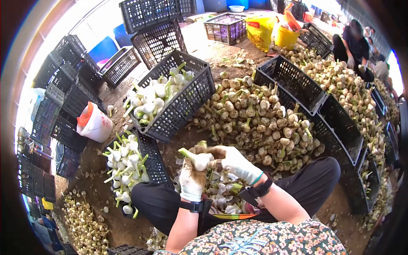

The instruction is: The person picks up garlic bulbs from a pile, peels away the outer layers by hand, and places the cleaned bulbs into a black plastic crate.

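Observation:
A peeled white garlic bulb [201,161] with a short green stem is held in my left hand [191,181], its gloved fingers wrapped round it from below. Against the bulb's right side, my right hand [238,162] has its fingers bent and closed; whatever they hold is hidden. Both white gloves are soiled brown at the fingers. Between my legs lies a heap of loose garlic skins [222,187]. Just beyond my hands rises a big pile of unpeeled garlic bulbs [250,112].
Black crates of peeled garlic stand at front left, one crate [182,102] tilted and one crate [152,155] by my knee. Other black crates [293,83] line the right. A white bucket [97,124] leans at left. A co-worker [355,46] sits at far right.

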### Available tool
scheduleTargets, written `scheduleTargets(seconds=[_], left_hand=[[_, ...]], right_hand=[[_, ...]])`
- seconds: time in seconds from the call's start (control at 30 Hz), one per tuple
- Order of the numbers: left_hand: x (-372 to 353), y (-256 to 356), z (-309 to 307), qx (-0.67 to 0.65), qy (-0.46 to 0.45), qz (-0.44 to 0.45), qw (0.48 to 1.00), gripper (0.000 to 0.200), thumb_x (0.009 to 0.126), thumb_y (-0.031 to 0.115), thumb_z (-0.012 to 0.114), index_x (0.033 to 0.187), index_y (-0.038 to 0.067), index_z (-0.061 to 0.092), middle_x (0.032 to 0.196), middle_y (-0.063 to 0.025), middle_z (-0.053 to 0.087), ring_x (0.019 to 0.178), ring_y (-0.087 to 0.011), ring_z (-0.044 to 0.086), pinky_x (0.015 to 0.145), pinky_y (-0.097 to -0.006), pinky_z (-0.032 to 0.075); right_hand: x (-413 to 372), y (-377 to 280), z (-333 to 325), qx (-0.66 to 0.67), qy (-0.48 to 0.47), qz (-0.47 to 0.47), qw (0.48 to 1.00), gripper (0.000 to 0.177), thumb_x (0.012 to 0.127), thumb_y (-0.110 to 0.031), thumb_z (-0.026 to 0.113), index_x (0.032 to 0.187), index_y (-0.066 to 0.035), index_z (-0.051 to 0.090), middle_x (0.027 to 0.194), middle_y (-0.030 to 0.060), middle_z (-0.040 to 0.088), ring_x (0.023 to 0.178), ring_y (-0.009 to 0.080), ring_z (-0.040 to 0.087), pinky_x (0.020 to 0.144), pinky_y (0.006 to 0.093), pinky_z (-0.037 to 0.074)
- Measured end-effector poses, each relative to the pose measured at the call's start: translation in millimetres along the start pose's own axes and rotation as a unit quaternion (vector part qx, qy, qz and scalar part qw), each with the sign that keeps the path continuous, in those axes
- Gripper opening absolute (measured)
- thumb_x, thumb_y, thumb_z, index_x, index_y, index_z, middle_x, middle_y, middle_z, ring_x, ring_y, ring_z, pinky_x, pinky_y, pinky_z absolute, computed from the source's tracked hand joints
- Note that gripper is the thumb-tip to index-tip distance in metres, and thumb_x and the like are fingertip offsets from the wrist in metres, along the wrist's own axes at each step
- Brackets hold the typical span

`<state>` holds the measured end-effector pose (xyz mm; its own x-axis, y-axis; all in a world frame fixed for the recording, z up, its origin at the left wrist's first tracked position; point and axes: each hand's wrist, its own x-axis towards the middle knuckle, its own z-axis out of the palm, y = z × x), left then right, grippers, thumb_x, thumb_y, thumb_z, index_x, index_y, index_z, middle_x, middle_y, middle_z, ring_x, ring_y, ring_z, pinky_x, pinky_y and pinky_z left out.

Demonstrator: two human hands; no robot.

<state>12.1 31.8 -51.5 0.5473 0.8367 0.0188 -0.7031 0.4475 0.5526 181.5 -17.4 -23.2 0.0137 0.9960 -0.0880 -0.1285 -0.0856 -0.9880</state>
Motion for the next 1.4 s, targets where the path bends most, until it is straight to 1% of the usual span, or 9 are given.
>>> scheduleTargets(seconds=[0.3, 0.43, 0.6, 0.77, 0.87, 0.93, 1.0, 1.07, 1.4], left_hand=[[29.6, -10.6, -11.0, -0.015, 0.094, -0.003, 0.995, 0.048, 0.098, 0.035, 0.057, 0.132, 0.001, 0.051, 0.129, -0.0125, 0.059, 0.119, -0.0287, 0.057, 0.106, -0.0390, 0.044], [46.3, 16.9, -13.0, -0.151, 0.016, 0.030, 0.988, 0.040, 0.096, 0.036, 0.057, 0.132, 0.020, 0.058, 0.130, -0.0174, 0.061, 0.122, -0.0367, 0.056, 0.103, -0.0629, 0.043], [58.0, 106.6, -57.5, -0.104, 0.138, 0.293, 0.940, 0.060, 0.086, 0.029, 0.073, 0.125, -0.010, 0.051, 0.123, -0.0244, 0.059, 0.122, -0.0423, 0.053, 0.110, -0.0516, 0.044], [60.5, 108.3, -63.6, -0.085, 0.155, 0.206, 0.962, 0.054, 0.096, 0.039, 0.060, 0.132, 0.000, 0.049, 0.127, -0.0199, 0.058, 0.116, -0.0360, 0.059, 0.102, -0.0484, 0.050], [66.0, 55.0, -55.5, 0.064, 0.237, 0.123, 0.962, 0.043, 0.096, 0.018, 0.063, 0.136, 0.010, 0.049, 0.132, -0.0128, 0.056, 0.115, -0.0294, 0.060, 0.095, -0.0420, 0.054], [74.3, 26.4, -33.2, 0.223, 0.205, 0.060, 0.951, 0.058, 0.093, 0.006, 0.065, 0.145, 0.009, 0.041, 0.143, -0.0096, 0.048, 0.123, -0.0269, 0.054, 0.095, -0.0361, 0.052], [79.5, -1.2, -28.7, 0.269, 0.110, 0.040, 0.956, 0.071, 0.091, 0.000, 0.065, 0.152, 0.009, 0.030, 0.151, -0.0085, 0.039, 0.132, -0.0247, 0.045, 0.100, -0.0318, 0.046], [78.1, -11.4, -16.8, 0.231, 0.046, -0.005, 0.972, 0.073, 0.092, -0.002, 0.063, 0.154, 0.010, 0.026, 0.151, -0.0087, 0.040, 0.134, -0.0222, 0.043, 0.109, -0.0306, 0.037], [26.7, -0.1, 7.7, 0.452, -0.007, 0.207, 0.868, 0.070, 0.070, -0.019, 0.071, 0.131, 0.006, 0.049, 0.138, -0.0105, 0.048, 0.126, -0.0221, 0.051, 0.106, -0.0340, 0.045]], right_hand=[[36.4, 49.0, -20.6, 0.222, 0.187, 0.077, 0.954, 0.010, 0.088, -0.006, 0.071, 0.095, 0.001, 0.067, 0.080, 0.0039, 0.068, 0.065, 0.0095, 0.061, 0.059, 0.0244, 0.049], [54.4, 106.1, -69.1, -0.448, -0.028, 0.128, 0.884, 0.035, 0.077, -0.019, 0.064, 0.108, -0.003, 0.067, 0.090, 0.0230, 0.066, 0.086, 0.0473, 0.062, 0.081, 0.0463, 0.053], [146.9, 78.2, -120.7, -0.444, 0.304, 0.050, 0.841, 0.046, 0.079, -0.010, 0.058, 0.124, -0.013, 0.061, 0.119, 0.0245, 0.054, 0.110, 0.0435, 0.057, 0.092, 0.0464, 0.049], [234.9, 112.6, -175.6, -0.529, 0.251, 0.105, 0.804, 0.052, 0.075, -0.016, 0.066, 0.126, -0.022, 0.062, 0.118, 0.0229, 0.056, 0.110, 0.0397, 0.058, 0.095, 0.0442, 0.049], [222.2, 125.2, -178.7, -0.320, 0.296, 0.026, 0.900, 0.047, 0.079, -0.001, 0.057, 0.124, -0.014, 0.063, 0.114, 0.0198, 0.065, 0.109, 0.0374, 0.062, 0.092, 0.0367, 0.050], [181.9, 65.9, -131.5, 0.237, 0.297, 0.163, 0.911, 0.041, 0.091, 0.006, 0.046, 0.128, -0.009, 0.059, 0.116, 0.0096, 0.066, 0.092, 0.0279, 0.069, 0.077, 0.0400, 0.058], [135.7, 63.0, -95.5, 0.391, 0.094, 0.116, 0.908, 0.052, 0.094, -0.011, 0.060, 0.142, -0.006, 0.041, 0.116, 0.0119, 0.064, 0.092, 0.0253, 0.068, 0.074, 0.0401, 0.059], [94.2, 53.2, -61.6, 0.427, -0.095, 0.089, 0.895, 0.074, 0.090, -0.031, 0.070, 0.149, -0.005, 0.033, 0.124, 0.0105, 0.062, 0.097, 0.0224, 0.066, 0.077, 0.0345, 0.056], [24.0, -15.5, 14.5, 0.091, 0.116, -0.034, 0.988, 0.040, 0.084, -0.018, 0.076, 0.116, 0.004, 0.064, 0.104, 0.0047, 0.068, 0.093, 0.0091, 0.060, 0.083, 0.0247, 0.049]])
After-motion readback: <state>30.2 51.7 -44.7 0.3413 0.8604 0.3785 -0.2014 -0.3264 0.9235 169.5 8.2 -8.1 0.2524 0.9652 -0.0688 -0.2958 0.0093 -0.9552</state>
